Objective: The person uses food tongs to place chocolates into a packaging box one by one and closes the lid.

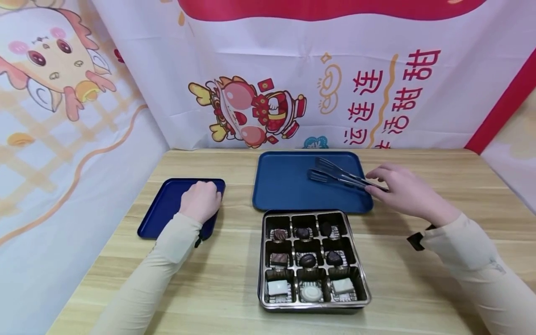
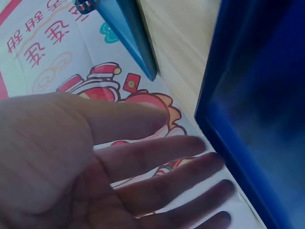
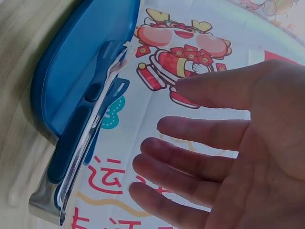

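Note:
Slotted metal tongs (image 1: 341, 176) lie on the larger blue tray (image 1: 284, 181), their handle end reaching past its right edge. Close to that end is my right hand (image 1: 402, 188); in the right wrist view its fingers are spread and relaxed, apart from the tongs (image 3: 81, 129). My left hand (image 1: 202, 201) is over the right side of the small dark blue tray (image 1: 167, 204). The left wrist view shows its fingers (image 2: 162, 183) extended beside the tray edge with nothing held. Whether they touch the tray I cannot tell.
In front of the larger tray, a box (image 1: 265, 260) with square compartments holds dark, brown and white chocolates, one per compartment. The wooden table (image 1: 226, 288) carries everything. A printed cloth (image 1: 268, 42) hangs behind the table, and another at the left.

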`<state>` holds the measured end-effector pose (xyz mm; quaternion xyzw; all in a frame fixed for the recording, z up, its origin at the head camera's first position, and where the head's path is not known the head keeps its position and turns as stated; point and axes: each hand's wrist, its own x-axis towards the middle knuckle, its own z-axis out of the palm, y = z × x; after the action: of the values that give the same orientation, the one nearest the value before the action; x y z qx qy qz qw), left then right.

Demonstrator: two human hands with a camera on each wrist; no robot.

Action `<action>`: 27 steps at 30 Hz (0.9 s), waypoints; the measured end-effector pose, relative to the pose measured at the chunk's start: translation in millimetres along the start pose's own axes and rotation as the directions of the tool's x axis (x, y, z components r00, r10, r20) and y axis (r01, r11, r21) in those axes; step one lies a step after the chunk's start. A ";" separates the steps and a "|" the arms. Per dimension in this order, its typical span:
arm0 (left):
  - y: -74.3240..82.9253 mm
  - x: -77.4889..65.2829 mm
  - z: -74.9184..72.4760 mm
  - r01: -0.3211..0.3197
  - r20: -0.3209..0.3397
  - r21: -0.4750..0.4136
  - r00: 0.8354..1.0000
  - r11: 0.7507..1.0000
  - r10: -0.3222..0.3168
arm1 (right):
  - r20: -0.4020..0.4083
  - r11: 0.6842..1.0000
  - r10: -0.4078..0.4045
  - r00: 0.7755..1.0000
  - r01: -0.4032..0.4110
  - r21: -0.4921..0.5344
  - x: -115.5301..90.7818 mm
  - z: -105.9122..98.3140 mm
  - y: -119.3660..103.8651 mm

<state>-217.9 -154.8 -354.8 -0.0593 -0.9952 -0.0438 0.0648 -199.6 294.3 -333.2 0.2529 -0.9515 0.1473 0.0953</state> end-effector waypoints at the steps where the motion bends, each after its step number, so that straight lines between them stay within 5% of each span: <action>1: -0.2 0.2 1.0 0.016 0.018 0.011 1.000 1.000 -0.017 | 0.001 1.000 -0.002 1.000 0.002 0.003 -0.4 -0.6 0.0; 10: 7.2 -1.9 6.0 0.020 0.066 0.035 0.998 0.999 -0.022 | 0.015 1.000 -0.013 1.000 0.013 0.007 -2.0 -4.7 -2.8; 27: 6.7 -2.9 14.3 0.021 0.032 0.015 0.999 1.000 -0.022 | 0.024 1.000 -0.030 0.999 0.030 0.010 -1.5 -2.8 -2.7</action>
<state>-216.0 -147.1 -368.8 -0.0488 -0.9970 -0.0361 0.0486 -196.6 293.7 -330.2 0.2693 -0.9479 0.1475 0.0849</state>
